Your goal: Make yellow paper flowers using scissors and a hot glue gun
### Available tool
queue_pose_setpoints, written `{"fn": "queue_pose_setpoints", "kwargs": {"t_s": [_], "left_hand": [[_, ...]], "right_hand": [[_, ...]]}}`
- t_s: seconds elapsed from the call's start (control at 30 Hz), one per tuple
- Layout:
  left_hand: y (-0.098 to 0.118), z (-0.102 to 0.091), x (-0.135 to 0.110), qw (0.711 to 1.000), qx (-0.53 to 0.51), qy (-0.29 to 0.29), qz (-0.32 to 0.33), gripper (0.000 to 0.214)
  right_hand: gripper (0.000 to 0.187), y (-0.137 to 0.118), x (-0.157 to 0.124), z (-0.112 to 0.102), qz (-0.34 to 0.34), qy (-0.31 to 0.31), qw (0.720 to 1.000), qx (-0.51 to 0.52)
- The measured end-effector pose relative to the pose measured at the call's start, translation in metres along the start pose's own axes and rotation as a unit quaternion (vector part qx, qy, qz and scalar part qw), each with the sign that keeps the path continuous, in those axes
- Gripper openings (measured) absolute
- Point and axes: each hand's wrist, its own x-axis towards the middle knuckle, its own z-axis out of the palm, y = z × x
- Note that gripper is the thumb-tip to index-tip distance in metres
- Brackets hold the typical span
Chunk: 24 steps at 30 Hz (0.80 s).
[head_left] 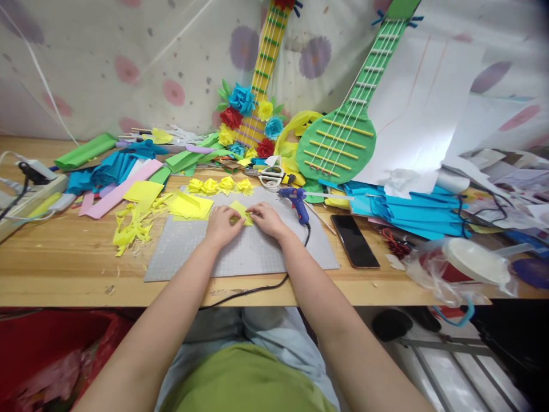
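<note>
A small yellow paper piece (242,211) lies on the grey cutting mat (240,252). My left hand (222,225) and my right hand (268,220) press down on it from either side, fingers curled onto the paper. A row of several small yellow paper flowers (219,185) sits just beyond the hands at the mat's far edge. Yellow paper squares (189,205) lie to the left of my left hand. A blue glue gun (295,201) rests right of my right hand, its black cord running off the table edge.
Scissors (271,176), a black phone (354,241), yellow scraps (131,226), coloured paper strips (115,171), two paper guitars (338,143) with paper flowers (242,111), blue folded paper (412,209), a tape roll in plastic (472,260), a power strip (30,189).
</note>
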Motion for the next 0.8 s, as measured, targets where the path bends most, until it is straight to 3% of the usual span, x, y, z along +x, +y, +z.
{"fn": "queue_pose_setpoints", "kwargs": {"t_s": [0.17,0.4,0.8], "left_hand": [[-0.0016,0.0029,0.0001,1.0,-0.004,-0.018,0.007,0.014],[-0.0055,0.0026,0.0033,0.999,-0.03,0.004,-0.028,0.007],[-0.0062,0.0066,0.0048,0.997,-0.066,0.01,-0.046,0.015]], "right_hand": [[0.017,-0.0033,0.0004,0.0025,0.006,-0.006,1.0,-0.027],[0.007,0.0,0.0013,0.0035,0.008,0.033,0.999,0.023],[0.008,-0.0048,0.0026,0.0091,0.046,0.03,0.998,-0.031]]}}
